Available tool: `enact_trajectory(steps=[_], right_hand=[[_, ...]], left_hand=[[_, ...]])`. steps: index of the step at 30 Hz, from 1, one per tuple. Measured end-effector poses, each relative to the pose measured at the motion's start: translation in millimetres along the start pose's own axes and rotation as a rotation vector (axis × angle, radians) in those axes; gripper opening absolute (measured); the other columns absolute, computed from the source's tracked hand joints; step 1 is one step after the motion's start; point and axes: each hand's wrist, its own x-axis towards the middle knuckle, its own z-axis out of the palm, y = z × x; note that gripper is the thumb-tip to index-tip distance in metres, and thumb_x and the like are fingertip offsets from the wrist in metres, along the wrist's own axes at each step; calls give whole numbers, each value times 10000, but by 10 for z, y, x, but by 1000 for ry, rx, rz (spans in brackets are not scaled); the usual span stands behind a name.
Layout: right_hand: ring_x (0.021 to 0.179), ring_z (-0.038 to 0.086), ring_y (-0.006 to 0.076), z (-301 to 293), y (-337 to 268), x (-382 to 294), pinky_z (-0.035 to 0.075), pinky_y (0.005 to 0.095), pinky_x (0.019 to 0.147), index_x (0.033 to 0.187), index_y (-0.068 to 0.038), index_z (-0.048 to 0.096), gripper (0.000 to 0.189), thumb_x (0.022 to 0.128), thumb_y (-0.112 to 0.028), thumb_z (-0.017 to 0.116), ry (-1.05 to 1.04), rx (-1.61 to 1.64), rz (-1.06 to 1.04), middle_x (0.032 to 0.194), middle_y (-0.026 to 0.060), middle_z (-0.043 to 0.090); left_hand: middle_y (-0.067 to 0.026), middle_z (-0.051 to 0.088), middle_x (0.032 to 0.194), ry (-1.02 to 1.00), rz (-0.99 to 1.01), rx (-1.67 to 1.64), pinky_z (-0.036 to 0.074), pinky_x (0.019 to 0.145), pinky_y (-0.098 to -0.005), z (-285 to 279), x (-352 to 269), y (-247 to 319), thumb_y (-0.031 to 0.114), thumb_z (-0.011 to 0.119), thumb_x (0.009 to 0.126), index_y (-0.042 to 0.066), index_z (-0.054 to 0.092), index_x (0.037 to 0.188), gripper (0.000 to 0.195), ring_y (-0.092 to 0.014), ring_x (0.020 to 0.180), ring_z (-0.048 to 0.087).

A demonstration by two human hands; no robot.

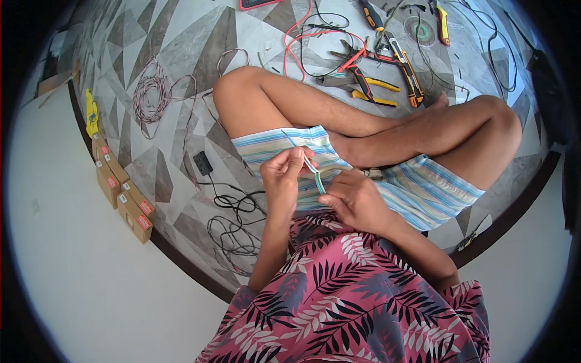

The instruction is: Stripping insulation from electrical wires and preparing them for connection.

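Note:
Above my lap, my left hand pinches thin blue and white insulated wires between thumb and fingers; a blue end sticks out past the fingertips. The wires run down in a short curve, with a green strand beside the white, to my right hand, whose thumb and curled fingers grip them. A beige cable or cord passes behind the wires toward a pale coiled piece on the striped shorts; how it joins the wires cannot be told.
Past my crossed legs lie pliers, a utility knife, a screwdriver, a yellow-handled cutter and red and black test leads. Leftward are coiled twisted wire, a black socket block, black cable and small cardboard boxes.

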Motion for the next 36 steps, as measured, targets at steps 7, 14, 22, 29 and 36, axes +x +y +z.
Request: enact_trajectory(steps=[7,14,22,29,36], right_hand=[[577,569,170,-179,-177,249,452,337,557,807,46,669,365,902,-301,732,57,147,397,687,145,624],[645,528,74,63,-133,209,426,271,576,843,57,672,355,999,-256,611,-19,357,636,694,76,626],[696,569,254,41,-44,156,455,351,704,846,44,628,228,967,-147,605,-42,46,287,750,140,610],[744,569,374,53,13,135,463,425,717,831,36,598,166,930,-95,623,-100,107,185,750,183,585],[776,622,372,-149,-296,354,495,424,717,941,34,651,141,868,-79,693,8,-349,57,884,191,655]], left_hand=[[-129,704,970,-206,74,156,591,729,-314,-69,-62,210,237,608,1005,-60,710,984,314,-174,838,675],[-78,687,853,-270,264,92,516,595,-244,22,-51,106,149,623,996,-88,689,935,253,-92,681,609],[-57,660,769,-65,153,34,495,566,-226,139,7,-184,190,588,1019,-56,666,868,299,-62,650,574],[-59,658,761,3,-83,-114,511,597,-230,129,97,-153,194,562,1032,-40,653,844,314,-74,656,593],[-81,713,946,-248,243,187,557,775,-241,-245,6,-93,24,670,936,-38,687,1100,176,-142,904,677]])
